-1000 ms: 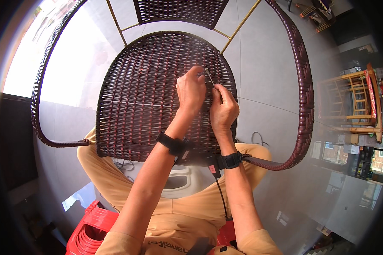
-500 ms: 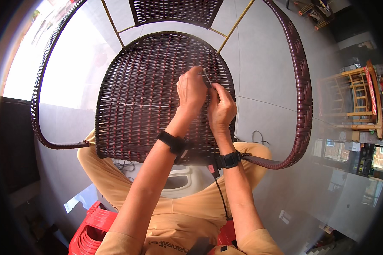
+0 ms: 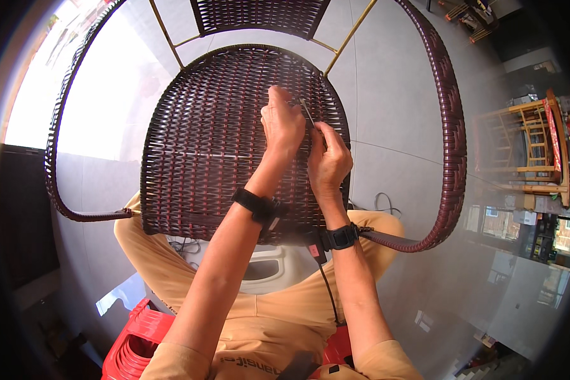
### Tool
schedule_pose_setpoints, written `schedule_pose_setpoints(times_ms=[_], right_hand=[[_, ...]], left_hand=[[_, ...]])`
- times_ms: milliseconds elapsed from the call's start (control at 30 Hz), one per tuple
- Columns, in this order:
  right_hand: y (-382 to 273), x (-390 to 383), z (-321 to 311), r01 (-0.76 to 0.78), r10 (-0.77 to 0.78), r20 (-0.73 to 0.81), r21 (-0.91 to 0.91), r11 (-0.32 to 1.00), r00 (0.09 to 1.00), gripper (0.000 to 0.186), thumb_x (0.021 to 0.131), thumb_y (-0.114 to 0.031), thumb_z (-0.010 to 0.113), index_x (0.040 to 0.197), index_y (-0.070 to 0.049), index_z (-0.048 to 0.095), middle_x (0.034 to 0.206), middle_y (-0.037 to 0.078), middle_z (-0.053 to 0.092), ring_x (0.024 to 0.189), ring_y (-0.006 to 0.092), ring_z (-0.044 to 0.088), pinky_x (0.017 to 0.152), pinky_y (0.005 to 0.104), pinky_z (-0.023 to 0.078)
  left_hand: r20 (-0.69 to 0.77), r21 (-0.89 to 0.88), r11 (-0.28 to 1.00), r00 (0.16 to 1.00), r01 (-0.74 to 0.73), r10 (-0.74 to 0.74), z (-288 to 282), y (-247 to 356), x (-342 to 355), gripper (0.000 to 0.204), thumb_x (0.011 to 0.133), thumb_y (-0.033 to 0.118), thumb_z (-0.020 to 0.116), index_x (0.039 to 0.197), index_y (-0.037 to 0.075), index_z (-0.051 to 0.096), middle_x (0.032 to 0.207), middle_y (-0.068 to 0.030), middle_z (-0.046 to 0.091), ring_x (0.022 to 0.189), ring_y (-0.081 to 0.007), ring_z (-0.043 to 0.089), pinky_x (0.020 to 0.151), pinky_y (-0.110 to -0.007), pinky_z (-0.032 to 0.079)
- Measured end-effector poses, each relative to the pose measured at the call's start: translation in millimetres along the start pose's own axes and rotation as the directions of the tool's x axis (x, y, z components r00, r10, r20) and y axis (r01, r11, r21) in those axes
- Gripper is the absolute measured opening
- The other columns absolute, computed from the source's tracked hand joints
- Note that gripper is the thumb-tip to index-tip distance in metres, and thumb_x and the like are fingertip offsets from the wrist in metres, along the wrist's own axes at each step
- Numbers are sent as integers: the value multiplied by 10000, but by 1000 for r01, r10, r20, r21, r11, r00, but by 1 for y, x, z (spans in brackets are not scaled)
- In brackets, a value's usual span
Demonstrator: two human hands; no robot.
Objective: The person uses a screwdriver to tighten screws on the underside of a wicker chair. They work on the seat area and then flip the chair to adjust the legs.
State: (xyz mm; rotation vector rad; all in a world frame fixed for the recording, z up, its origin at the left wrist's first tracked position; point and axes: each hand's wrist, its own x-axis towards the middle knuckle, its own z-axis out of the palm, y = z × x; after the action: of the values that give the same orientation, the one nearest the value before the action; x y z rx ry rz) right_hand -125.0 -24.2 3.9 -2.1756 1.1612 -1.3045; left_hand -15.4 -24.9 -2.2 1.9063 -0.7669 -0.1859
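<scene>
A dark brown-red woven wicker seat (image 3: pixel 215 133) of a chair fills the middle of the view in front of my lap. Over its right part, my right hand (image 3: pixel 329 161) is closed in a pinch on a thin metal tool (image 3: pixel 306 111), whose slim shaft points up and left. Just left of it, my left hand (image 3: pixel 282 126) is bent with its fingers curled by the tool's far end. What those fingers hold, if anything, is hidden. Both wrists wear black bands.
Woven armrests (image 3: pixel 449 139) curve round both sides, and thin gold-coloured rods (image 3: pixel 351 35) run to the woven backrest (image 3: pixel 259 16). Red plastic stools (image 3: pixel 133 342) stand beside me. A cable (image 3: pixel 328 288) hangs near my right forearm. Wooden chair frames (image 3: pixel 532 145) stand at far right.
My left hand has turned slightly, with a finger lifting up and away from the tool's end. More of the metal shaft shows. The right hand has barely moved.
</scene>
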Motion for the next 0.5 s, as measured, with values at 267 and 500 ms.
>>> schedule_pose_setpoints(times_ms=[267,500], right_hand=[[4,-1,-2,-10,10,10,-24,1000,1000,105,861,-115,605,947,-72,647,812,106,666,673,288,650,580,349,500],[3,-2,1,-4,4,7,-18,1000,1000,106,866,-132,601,942,-71,642,814,101,664,668,290,647,568,352,496]], left_hand=[[244,-273,875,909,399,-338,-30,22,-13,271,824,128,678,908,-107,572,705,-161,660,533,-174,644,465,-255,532],[293,-286,811,852,511,-433,-31,24,-8,171,817,77,659,794,-88,622,661,-128,652,509,-151,632,456,-244,527]])
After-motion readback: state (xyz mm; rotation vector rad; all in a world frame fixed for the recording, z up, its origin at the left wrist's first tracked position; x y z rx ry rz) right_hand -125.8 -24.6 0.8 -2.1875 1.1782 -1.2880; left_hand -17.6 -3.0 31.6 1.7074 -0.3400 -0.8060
